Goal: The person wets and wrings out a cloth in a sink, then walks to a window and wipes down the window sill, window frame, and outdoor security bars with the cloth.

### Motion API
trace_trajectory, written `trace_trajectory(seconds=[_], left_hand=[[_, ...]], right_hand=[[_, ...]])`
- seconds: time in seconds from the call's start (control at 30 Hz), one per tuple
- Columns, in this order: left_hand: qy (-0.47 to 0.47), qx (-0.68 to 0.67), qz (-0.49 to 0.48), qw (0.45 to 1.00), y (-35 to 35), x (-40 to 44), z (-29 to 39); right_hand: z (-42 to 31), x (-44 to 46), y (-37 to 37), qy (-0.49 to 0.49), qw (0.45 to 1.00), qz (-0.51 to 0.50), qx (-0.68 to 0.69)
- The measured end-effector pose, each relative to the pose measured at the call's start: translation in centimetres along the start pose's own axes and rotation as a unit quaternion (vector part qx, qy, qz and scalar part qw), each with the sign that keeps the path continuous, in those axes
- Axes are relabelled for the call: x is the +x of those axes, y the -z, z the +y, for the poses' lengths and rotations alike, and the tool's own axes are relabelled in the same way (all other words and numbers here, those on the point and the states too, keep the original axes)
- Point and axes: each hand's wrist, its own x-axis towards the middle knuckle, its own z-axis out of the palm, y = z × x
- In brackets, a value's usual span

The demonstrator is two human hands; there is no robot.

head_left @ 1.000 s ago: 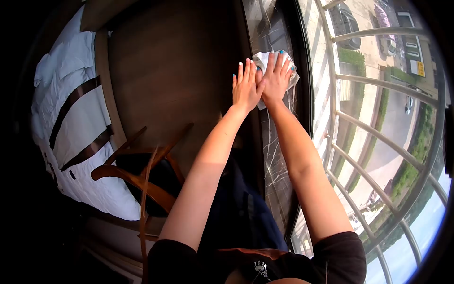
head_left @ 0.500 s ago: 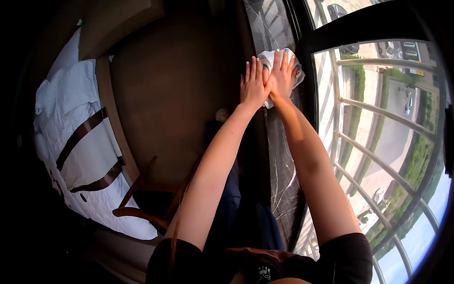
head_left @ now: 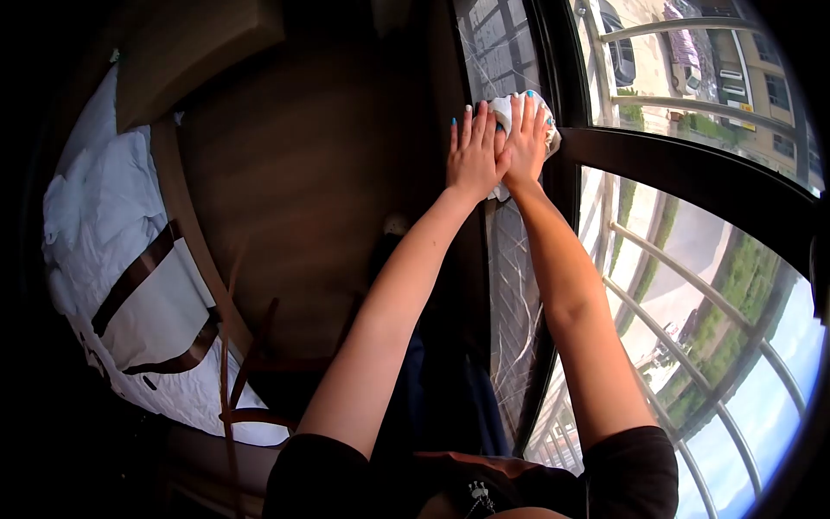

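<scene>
My right hand (head_left: 524, 149) lies flat on a crumpled white cloth (head_left: 553, 141), fingers spread and pointing away from me. Beside it my left hand (head_left: 475, 163) is stretched out at the cloth's left side, its thumb side meeting the right hand. Some of the cloth is hidden beneath the hands. Under the cloth runs a dark marble windowsill (head_left: 512, 259) with white veins. Blue and white polish shows on the nails.
A dark window frame (head_left: 566, 186) borders the sill on the right, with pale metal bars (head_left: 683, 251) outside. At left stands a bed with white bedding (head_left: 112, 203). A wooden chair (head_left: 251, 415) is at lower left, near my left arm.
Both hands and the cloth sit slightly further right in view. The view has turned, so the window's crossbar appears lower and the bed further left. Both hands still rest at the cloth.
</scene>
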Motion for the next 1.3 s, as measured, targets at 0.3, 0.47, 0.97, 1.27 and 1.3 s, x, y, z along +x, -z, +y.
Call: trace_trajectory(seconds=[0.3, 0.47, 0.97, 1.27, 1.3], left_hand=[[-0.011, -0.036, -0.068, 0.997, -0.5, -10.7, 3.6], [-0.029, 0.012, -0.135, 0.990, -1.5, -21.8, 6.5], [-0.069, 0.005, -0.174, 0.982, -1.2, -26.6, 6.6], [-0.041, 0.053, -0.083, 0.994, -0.1, -5.4, 0.0], [-0.044, 0.037, -0.074, 0.996, 0.5, -2.5, -1.2]], right_hand=[[0.7, -11.5, 3.8, -0.017, 0.998, -0.024, 0.055], [0.8, -23.4, 6.3, -0.047, 0.994, -0.096, 0.033], [0.0, -30.1, 6.7, -0.114, 0.982, -0.145, 0.030], [-1.2, -5.8, 2.5, -0.067, 0.993, -0.083, 0.058], [-1.6, -2.7, 1.6, -0.059, 0.995, -0.081, 0.030]])
